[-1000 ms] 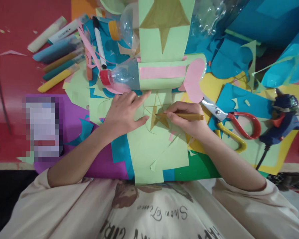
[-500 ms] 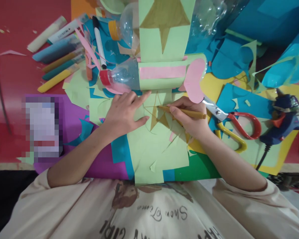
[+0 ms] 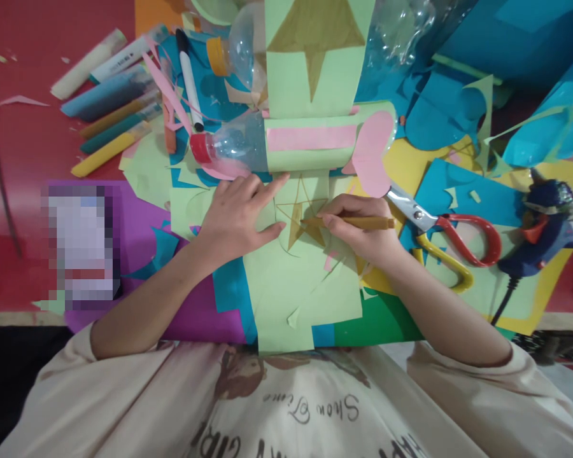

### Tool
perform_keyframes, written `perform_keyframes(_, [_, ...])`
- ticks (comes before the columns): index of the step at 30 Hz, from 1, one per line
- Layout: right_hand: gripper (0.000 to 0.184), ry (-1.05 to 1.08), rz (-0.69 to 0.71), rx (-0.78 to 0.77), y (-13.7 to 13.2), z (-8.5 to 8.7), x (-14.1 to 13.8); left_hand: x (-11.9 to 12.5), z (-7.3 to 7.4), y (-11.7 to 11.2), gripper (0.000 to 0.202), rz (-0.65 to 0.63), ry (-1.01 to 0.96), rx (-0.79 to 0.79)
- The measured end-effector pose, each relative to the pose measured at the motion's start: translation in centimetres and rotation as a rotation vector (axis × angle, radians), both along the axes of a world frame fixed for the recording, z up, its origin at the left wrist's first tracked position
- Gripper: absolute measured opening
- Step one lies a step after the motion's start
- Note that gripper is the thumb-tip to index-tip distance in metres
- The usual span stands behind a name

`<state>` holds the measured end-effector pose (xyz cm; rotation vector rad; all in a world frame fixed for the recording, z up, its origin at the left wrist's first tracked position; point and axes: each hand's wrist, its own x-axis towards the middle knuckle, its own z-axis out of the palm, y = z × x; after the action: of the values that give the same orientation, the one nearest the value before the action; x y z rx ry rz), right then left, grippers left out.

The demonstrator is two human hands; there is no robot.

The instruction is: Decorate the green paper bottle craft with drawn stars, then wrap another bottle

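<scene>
Between my hands lies a light green paper [image 3: 286, 286] with a star outline [image 3: 302, 210] drawn on it, its lower points coloured brown. My right hand [image 3: 363, 229] grips a brown marker [image 3: 370, 222] whose tip touches the inside of the star. Thumb and forefinger spread, my left hand [image 3: 241, 213] rests flat on the paper at the star's left side. Just beyond lies a plastic bottle [image 3: 236, 143] with a red cap, wrapped in green and pink paper. A green sheet with a larger brown star [image 3: 315, 38] extends behind the bottle.
Scissors [image 3: 424, 219] with red and yellow handles lie to the right, beside a blue glue gun [image 3: 539, 229]. Several markers [image 3: 109, 95] are at the upper left. A blurred phone [image 3: 83, 248] lies on purple paper at left. Blue paper scraps [image 3: 439, 114] cover the upper right.
My right hand has moved the marker tip slightly down within the star, and the marker lies more level. My left hand stays in place.
</scene>
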<state>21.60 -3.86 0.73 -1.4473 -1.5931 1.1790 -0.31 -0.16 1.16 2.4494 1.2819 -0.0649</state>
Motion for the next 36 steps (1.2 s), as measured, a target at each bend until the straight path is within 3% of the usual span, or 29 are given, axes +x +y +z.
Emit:
perform_keyframes(16, [0.007, 0.114, -0.116, 0.051, 0.01, -0.54, -0.28, -0.24, -0.41, 0.0, 0.066, -0.014, -0.019, 0.043])
perform_keyframes(27, [0.018, 0.032, 0.009, 0.014, 0.11, 0.12, -0.02, -0.13, -0.28, -0.01, 0.066, 0.003, -0.001, 0.022])
perform_keyframes(36, [0.018, 0.039, 0.017, 0.015, 0.05, -0.08, 0.02, -0.25, -0.38, 0.02, 0.066, 0.001, -0.032, 0.031])
